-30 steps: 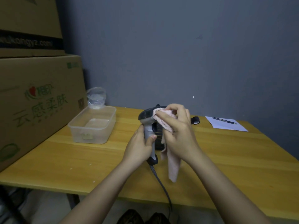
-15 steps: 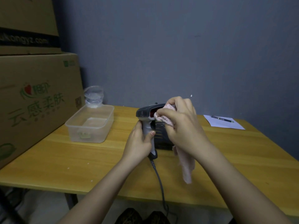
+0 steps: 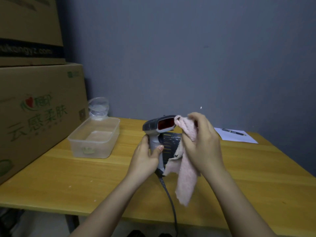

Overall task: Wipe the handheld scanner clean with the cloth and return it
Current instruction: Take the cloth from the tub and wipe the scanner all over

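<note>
A grey handheld scanner (image 3: 154, 126) with a red window is held upright above the wooden table (image 3: 85, 182). My left hand (image 3: 145, 158) grips its pale handle. Its dark cable (image 3: 171, 202) hangs down past the table's front edge. My right hand (image 3: 203, 144) holds a pink cloth (image 3: 187, 171) just right of the scanner's window, the cloth's top edge touching the window's rim. Most of the cloth dangles below the hand. A dark stand (image 3: 171, 142) sits on the table behind the scanner, partly hidden.
A clear plastic tub (image 3: 95, 139) stands on the table at the left, with a crumpled clear bag (image 3: 99, 108) behind it. Large cardboard boxes (image 3: 34, 108) are stacked at the far left. A white paper sheet (image 3: 236, 137) with a pen (image 3: 233, 131) lies at the back right.
My right hand has drawn the cloth off the scanner's head to the right, uncovering the red window. The scanner has turned so the window faces me more. My left hand keeps its grip.
</note>
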`<state>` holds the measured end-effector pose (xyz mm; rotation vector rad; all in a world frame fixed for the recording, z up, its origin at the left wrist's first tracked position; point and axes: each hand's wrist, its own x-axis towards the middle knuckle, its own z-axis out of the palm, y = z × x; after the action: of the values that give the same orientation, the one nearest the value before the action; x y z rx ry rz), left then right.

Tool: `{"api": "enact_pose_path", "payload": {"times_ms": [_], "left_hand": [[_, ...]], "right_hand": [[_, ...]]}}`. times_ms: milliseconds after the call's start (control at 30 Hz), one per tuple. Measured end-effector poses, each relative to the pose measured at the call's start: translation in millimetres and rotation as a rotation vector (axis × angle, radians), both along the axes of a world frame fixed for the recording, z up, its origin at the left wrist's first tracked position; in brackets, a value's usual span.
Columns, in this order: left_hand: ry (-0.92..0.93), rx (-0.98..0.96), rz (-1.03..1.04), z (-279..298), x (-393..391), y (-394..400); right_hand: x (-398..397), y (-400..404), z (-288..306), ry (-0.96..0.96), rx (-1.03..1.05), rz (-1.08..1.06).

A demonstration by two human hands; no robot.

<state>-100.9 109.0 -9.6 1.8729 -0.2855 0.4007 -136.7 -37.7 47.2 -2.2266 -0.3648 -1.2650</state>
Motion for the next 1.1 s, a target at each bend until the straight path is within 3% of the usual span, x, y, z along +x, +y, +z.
{"api": "enact_pose_path", "payload": {"times_ms": [67,233,433,600,767,933,1100], "left_hand": [[-0.001,0.005,0.003,0.9,-0.5,-0.2],[-0.027,0.069,0.042,4.4,-6.6,-3.0],[-0.059,0.144,0.064,5.1,-10.3,-3.5],[-0.025,0.121,0.044,4.6,-10.6,-2.6],[-0.018,0.115,0.053,5.6,-8.6,-0.7],[-0.044,0.131,0.085,8.0,-6.1,3.6],[-0.083,0.131,0.128,14.5,-4.4,5.5]], "right_hand": [[-3.8,2.2,-0.1,-0.08,-0.011,0.02],[-3.4,10.8,4.2,-0.177,-0.337,-0.086],[-1.9,14.6,3.0,-0.277,-0.179,0.044],[9.6,7.2,-1.1,-0.392,-0.4,-0.154],[10.8,5.1,6.1,-0.311,-0.546,-0.282],[8.1,-1.2,19.7,-0.222,-0.659,-0.271],[0.9,-3.2,24.7,-0.013,-0.615,-0.199]]}}
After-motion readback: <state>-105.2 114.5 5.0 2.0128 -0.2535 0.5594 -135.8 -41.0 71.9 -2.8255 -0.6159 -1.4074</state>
